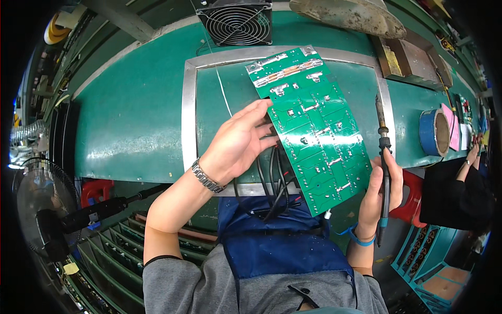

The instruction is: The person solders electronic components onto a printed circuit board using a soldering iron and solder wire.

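A large green circuit board (314, 128) is tilted up over the bench's near edge, its soldered side facing me. My left hand (238, 138) grips it by the left edge, with the fingertips hidden behind it. In my right hand (384, 186) is a soldering iron (384, 141), held upright with its tip pointing away from me, apart from the board. The right hand's fingers are close to the board's right edge; whether they touch it I cannot tell. Black cables (272, 183) hang below the board, some with red ends.
A black fan (235, 23) stands at the back of the green bench (130, 120). A metal frame (189, 115) borders the work area. To the right are a metal box (413, 60), a blue tape roll (433, 132) and another person (455, 186). Green racks (120, 251) stand at lower left.
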The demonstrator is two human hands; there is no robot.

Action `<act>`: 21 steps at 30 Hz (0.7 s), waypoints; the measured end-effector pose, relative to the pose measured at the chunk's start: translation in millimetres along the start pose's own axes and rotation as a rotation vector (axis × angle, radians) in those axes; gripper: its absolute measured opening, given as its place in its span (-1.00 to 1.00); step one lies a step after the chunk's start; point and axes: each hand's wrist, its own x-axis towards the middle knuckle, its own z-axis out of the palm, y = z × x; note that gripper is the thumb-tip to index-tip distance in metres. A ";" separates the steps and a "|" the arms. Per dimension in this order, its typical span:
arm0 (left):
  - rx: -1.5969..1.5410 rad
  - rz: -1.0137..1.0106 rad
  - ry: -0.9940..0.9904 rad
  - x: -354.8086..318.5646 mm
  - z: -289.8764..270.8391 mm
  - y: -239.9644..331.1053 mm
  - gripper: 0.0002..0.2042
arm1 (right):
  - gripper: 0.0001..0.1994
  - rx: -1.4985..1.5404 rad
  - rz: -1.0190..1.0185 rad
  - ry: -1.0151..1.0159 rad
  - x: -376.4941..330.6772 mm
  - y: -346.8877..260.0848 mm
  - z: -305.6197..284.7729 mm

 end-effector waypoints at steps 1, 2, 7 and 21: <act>0.002 -0.005 -0.003 0.1 1.0 1.2 -0.73 | -0.71 0.021 -0.011 0.013 -1.0 0.3 0.3; 0.027 0.003 0.015 1.3 2.8 4.2 -0.73 | -0.71 0.017 -0.007 0.018 -2.5 -0.7 -0.4; 0.116 -0.007 0.006 8.1 -6.1 20.2 -0.72 | -0.71 0.182 0.130 -0.083 -12.3 -16.6 -3.2; 0.198 -0.016 -0.020 17.5 -22.0 31.0 -0.69 | -0.66 0.305 -0.005 -0.124 -27.3 -19.6 1.8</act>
